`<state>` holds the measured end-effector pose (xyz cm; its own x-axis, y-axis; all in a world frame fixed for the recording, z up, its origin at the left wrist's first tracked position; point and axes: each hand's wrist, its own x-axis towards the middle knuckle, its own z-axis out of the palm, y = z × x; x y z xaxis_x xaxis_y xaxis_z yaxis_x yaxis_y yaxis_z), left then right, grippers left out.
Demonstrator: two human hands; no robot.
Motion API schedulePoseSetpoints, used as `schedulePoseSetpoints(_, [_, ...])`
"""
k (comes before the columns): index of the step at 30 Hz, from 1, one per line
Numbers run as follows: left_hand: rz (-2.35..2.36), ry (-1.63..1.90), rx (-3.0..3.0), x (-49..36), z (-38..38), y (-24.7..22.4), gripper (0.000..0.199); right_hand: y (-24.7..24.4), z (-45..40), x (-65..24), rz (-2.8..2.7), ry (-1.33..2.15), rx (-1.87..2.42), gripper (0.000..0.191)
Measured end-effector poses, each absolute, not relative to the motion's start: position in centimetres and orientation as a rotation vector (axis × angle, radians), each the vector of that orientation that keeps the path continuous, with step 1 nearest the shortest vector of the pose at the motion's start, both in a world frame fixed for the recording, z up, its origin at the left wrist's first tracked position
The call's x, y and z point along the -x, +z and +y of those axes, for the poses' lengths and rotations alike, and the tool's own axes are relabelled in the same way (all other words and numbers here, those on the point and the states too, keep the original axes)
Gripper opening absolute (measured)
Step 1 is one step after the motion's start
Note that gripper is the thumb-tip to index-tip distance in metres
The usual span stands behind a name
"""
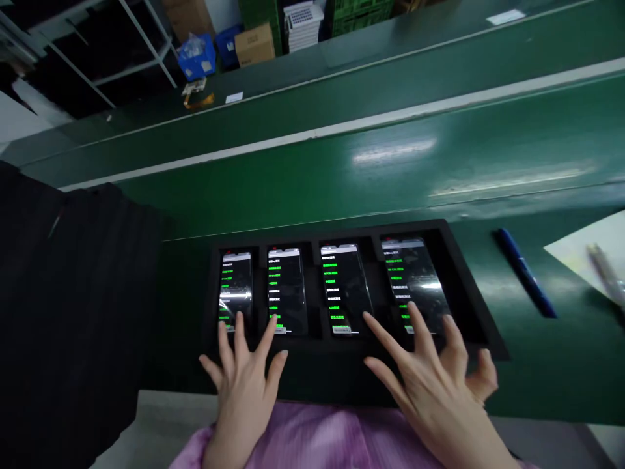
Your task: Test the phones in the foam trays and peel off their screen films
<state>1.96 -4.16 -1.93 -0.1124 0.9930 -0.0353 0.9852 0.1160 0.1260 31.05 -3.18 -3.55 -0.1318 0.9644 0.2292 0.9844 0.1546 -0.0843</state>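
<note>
Tray [467, 280] holds four phones [288, 286] under left hand [245, 381] and right hand [434, 384], each grip spread.

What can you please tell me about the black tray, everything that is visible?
The black tray is long, with a rim and dividers; its dull material may be foam or plastic. It lies flat on the green table. Four phones with lit screens lie face up in it, side by side. The left hand and right hand reach over its near side; whether they touch the tray is unclear.
</note>
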Motion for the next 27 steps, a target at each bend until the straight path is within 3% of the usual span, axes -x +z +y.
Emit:
schedulePoseSetpoints(9, [2.194,0.076,-1.827,-2.8,7.7,-0.1,0.049,-2.7,6.5,-29.0,-2.166,-0.056,2.063,0.05])
schedulePoseSetpoints(12, [2.211,0.182,-1.884,-1.6,7.0,0.3,0.049,-1.5,6.3,-30.9,-2.131,0.022,1.9,0.048])
schedulePoseSetpoints(18, [2.206,0.901,-2.127,4.8,2.1,-0.5,0.045,-1.4,2.4,-37.5,-1.96,-0.054,1.486,0.031])
schedulePoseSetpoints(21, [2.225,0.887,-2.082,6.6,1.1,-2.2,0.045,-2.7,1.7,-38.8,-2.028,-0.073,1.597,0.033])
schedulePoseSetpoints(27, [2.215,0.804,-2.064,6.5,-0.4,-3.9,0.045,-4.9,0.3,-38.7,-1.88,-0.018,1.648,0.053])
